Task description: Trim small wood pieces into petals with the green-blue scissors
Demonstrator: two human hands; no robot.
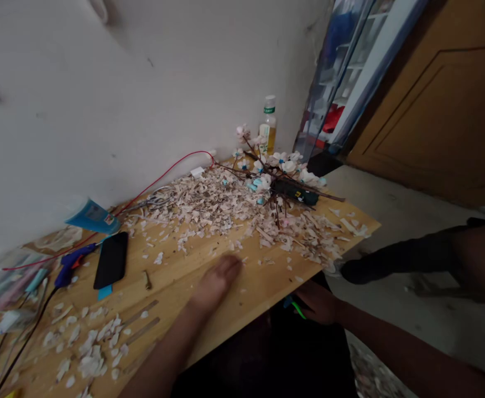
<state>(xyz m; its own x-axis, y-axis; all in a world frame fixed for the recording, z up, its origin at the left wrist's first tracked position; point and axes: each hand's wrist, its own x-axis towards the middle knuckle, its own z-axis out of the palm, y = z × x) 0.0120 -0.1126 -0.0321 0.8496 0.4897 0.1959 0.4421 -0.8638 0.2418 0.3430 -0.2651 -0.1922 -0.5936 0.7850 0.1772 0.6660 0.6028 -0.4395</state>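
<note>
- Left hand (221,276), blurred, is at the yellowish wooden table (176,271); its grip I cannot tell.
- Thin pale scraps (221,204) lie heaped just beyond it.
- Right hand (319,302), grip unclear, is beside a narrow bright-green strip (298,310).

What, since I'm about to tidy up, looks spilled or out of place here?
Mostly the pale scraps: they lie loose and heaped across the wooden table, not in any container, and similar bits litter the floor. The flowered branches lie sprawled among them. Nothing looks clearly broken.
</note>
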